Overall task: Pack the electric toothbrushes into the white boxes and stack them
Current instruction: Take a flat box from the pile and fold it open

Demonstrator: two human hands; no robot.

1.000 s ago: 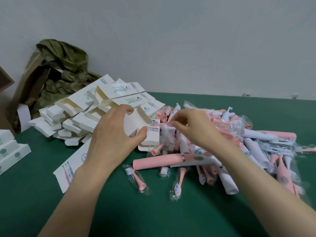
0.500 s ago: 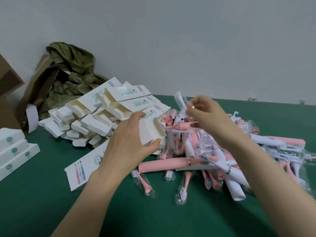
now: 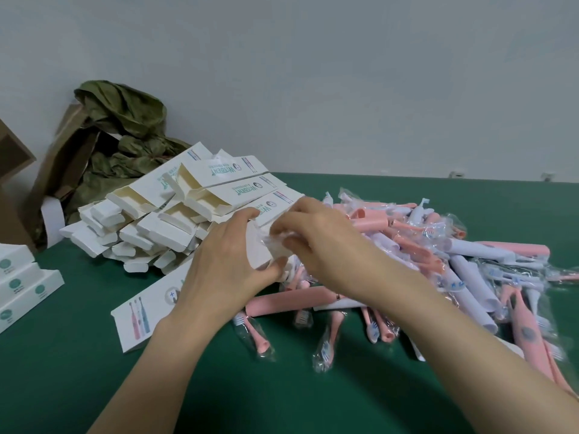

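Student: Fingers first: what does each hand hold?

Tutor: On the left hand [image 3: 232,264] the fingers curl over and the thumb lies beneath the open end of a white box [image 3: 260,249], gripping it. The right hand [image 3: 316,242] pinches a crinkled clear packet [image 3: 274,242] at that box's mouth. The packet's contents are too blurred to name.

Student: Which way does the box point?

Tutor: Its mouth faces the heap of toothbrushes [image 3: 438,261], at the heap's left edge. The hand covers the rest. A printed box [image 3: 141,321] under the left wrist has its long axis running from near left toward the heap. Whether it is the same box cannot be told.

Student: And the surroundings?

Tutor: The heap holds smooth pink and white cylinders and film-wrapped brush heads. One pink handle [image 3: 288,303] lies along its near edge, long axis left to right. Left of the heap, matt cardboard empty boxes [image 3: 188,211] show cream-lined open ends. Farther left are stacked closed boxes [image 3: 18,286], and behind them a crumpled olive bag [image 3: 125,136]. A green table [image 3: 282,393] is underneath.
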